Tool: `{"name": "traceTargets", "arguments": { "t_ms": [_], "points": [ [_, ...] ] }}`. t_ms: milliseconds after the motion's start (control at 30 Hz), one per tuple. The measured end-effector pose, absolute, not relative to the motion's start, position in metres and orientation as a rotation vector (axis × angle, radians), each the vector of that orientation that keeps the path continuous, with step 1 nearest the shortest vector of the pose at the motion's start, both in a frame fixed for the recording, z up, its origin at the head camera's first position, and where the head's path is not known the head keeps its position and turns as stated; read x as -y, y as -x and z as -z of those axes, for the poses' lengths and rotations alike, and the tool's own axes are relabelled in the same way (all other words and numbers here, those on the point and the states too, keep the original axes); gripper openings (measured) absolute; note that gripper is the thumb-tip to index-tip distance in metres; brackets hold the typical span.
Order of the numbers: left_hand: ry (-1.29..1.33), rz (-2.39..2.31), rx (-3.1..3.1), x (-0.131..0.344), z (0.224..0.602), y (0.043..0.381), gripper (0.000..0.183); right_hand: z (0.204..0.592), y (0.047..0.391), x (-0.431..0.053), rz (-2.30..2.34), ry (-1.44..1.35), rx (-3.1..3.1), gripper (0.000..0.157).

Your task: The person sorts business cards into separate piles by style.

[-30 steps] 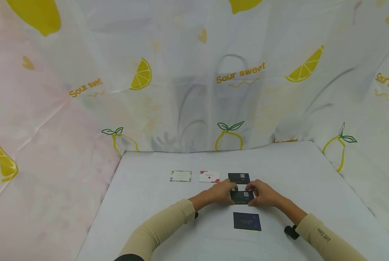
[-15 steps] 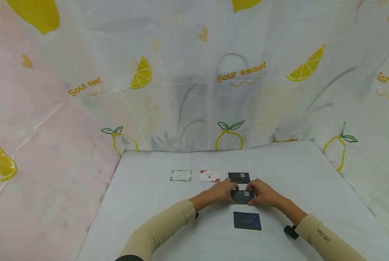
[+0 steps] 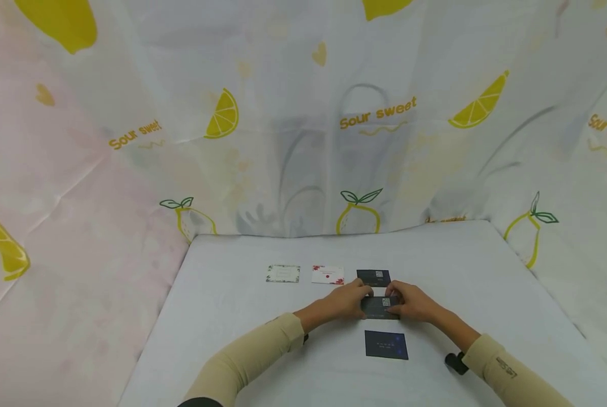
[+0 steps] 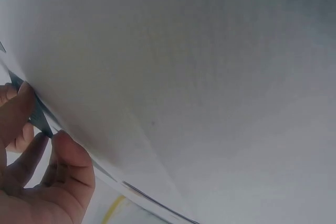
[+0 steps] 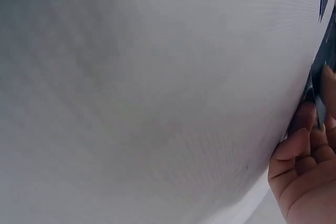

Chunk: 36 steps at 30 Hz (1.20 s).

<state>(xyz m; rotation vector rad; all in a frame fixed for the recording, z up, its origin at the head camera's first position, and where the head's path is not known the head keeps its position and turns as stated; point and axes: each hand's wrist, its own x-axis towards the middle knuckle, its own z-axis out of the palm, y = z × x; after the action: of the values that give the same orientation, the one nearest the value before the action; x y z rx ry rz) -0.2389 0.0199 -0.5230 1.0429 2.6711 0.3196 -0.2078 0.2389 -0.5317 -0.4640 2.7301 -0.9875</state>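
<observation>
In the head view, a dark card [image 3: 377, 308] with a small white QR code near its upper right corner is held between both hands. My left hand [image 3: 348, 301] pinches its left end, thumb toward me and fingers at the far side. At the right end, my right hand [image 3: 416, 302] grips it with the thumb lying over the card's face. The left wrist view shows the left hand [image 4: 58, 182] with fingertips on the dark card [image 4: 39, 115]. In the right wrist view the curled right hand [image 5: 310, 177] is at the card's edge.
A similar dark QR card [image 3: 373, 277] lies just beyond the hands. Left of it are a white card with red flowers [image 3: 328, 275] and a leaf-bordered card [image 3: 282, 273]. Nearer me lies a dark blue card [image 3: 386, 345]. A lemon-print curtain [image 3: 303, 169] rises behind the white table [image 3: 222, 305].
The right thumb has shifted inward from the near right corner onto the card's face. The held card has moved very slightly right; the other cards stay in place.
</observation>
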Motion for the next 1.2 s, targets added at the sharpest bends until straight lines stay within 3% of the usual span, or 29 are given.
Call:
{"name": "traceTargets", "arguments": {
  "t_ms": [200, 433, 633, 733, 933, 1200],
  "points": [
    [-1.191, -0.286, -2.696, -0.013, 0.524, 0.24, 0.054, 0.534, 0.208, -0.243, 1.148, 0.449, -2.702, 0.015],
    [-1.357, -0.317, -2.783, -0.003, 0.517, 0.246, 0.069, 0.521, 0.208, -0.244, 1.439, 0.296, -2.536, 0.018],
    [-1.416, -0.313, -2.813, 0.003, 0.514, 0.248, 0.065, 0.513, 0.208, -0.242, 1.428, 0.321, -2.578, 0.02],
    [-1.39, -0.35, -2.812, 0.005, 0.513, 0.25, 0.063, 0.514, 0.206, -0.24, 1.337, 0.407, -2.704, 0.028],
    [-1.312, -0.431, -2.815, 0.009, 0.513, 0.254, 0.062, 0.523, 0.201, -0.239, 1.206, 0.592, -2.877, 0.062],
    [-1.284, -0.436, -2.783, 0.008, 0.515, 0.256, 0.063, 0.526, 0.2, -0.238, 1.123, 0.645, -2.932, 0.064]
  ]
}}
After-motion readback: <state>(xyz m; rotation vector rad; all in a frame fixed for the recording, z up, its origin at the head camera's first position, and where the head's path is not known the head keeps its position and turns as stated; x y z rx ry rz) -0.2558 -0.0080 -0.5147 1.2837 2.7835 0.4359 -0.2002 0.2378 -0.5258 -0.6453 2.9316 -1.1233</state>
